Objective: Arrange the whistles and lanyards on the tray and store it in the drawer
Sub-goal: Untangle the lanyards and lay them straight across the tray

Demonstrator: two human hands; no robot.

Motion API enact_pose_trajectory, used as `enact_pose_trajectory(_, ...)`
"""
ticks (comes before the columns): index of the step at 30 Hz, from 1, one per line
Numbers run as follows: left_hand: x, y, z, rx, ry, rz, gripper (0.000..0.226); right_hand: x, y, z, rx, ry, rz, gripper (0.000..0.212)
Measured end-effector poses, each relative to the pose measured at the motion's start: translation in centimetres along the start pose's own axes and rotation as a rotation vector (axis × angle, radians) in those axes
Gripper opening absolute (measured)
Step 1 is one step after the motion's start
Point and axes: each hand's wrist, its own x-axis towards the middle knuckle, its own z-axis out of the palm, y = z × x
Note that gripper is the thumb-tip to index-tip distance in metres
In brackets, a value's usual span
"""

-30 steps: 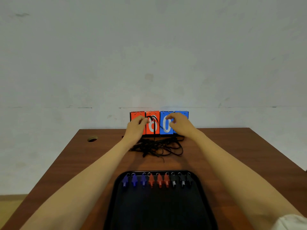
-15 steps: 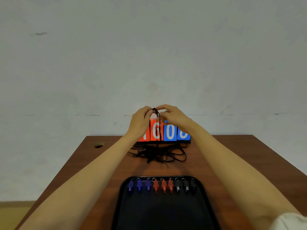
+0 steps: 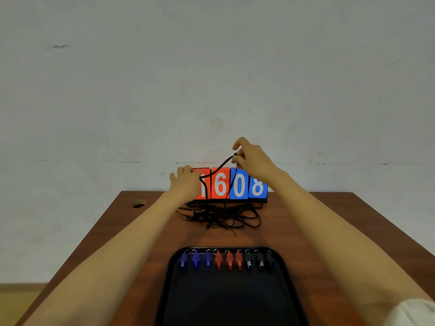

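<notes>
Right hand (image 3: 253,161): raised above the scoreboard (image 3: 239,184), thumb and fingertips pinching one black lanyard (image 3: 217,169). Left hand (image 3: 186,184): lower, at the scoreboard's red end, thumb nipping the same cord, other fingers fairly straight. Lanyard heap (image 3: 221,215): tangled at the tabletop's far edge, before the scoreboard. Tray (image 3: 223,300), black, near edge: nine whistles (image 3: 229,261) along its far rim, blue, red, black. Tabletop (image 3: 117,231): brown wood, cable hole (image 3: 138,204) far left. Wall (image 3: 211,78): pale, scuffed.

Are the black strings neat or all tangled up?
Tangled. The strings lie in one messy heap, loops crossing, on the table.
</notes>
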Motion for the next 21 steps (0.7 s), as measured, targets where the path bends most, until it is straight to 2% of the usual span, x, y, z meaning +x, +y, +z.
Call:
enact_pose_trajectory(2,-0.2,0.9,-0.4,-0.156,-0.028,0.021,0.065,-0.2,-0.3,-0.9,-0.001,-0.007,-0.045,0.011)
enact_pose_trajectory(4,-0.6,2.5,-1.6,-0.482,0.037,0.124,0.072,-0.4,-0.8,-1.9,0.027,0.008,-0.105,0.006)
enact_pose_trajectory(6,-1.3,4.2,-3.2,-0.857,0.034,0.209,0.072,-0.5,-1.5,-2.9,0.058,0.05,-0.174,0.004)
enact_pose_trajectory(8,-1.6,5.6,-4.5,-1.117,0.006,0.27,0.067,-0.7,-2.3,-3.8,0.111,0.117,-0.225,0.003)
enact_pose_trajectory(11,-1.7,6.3,-5.8,-1.338,0.002,0.329,0.037,-1.1,-3.1,-5.1,0.161,0.231,-0.268,0.005)
enact_pose_trajectory(13,-1.7,6.4,-6.0,-1.382,0.012,0.349,0.021,-1.2,-2.9,-5.8,0.184,0.254,-0.238,0.01)
enact_pose_trajectory(14,-1.7,6.3,-5.9,-1.349,0.033,0.339,0.02,-1.3,-2.6,-6.1,0.182,0.248,-0.212,0.013)
enact_pose_trajectory(18,-1.8,5.9,-5.7,-1.035,0.201,0.258,0.022,-2.1,-0.8,-6.2,-0.036,0.145,-0.157,0.024)
enact_pose_trajectory(21,-2.6,4.9,-5.5,-0.803,0.199,0.256,0.023,-3.1,0.5,-5.9,-0.17,0.144,-0.147,0.025)
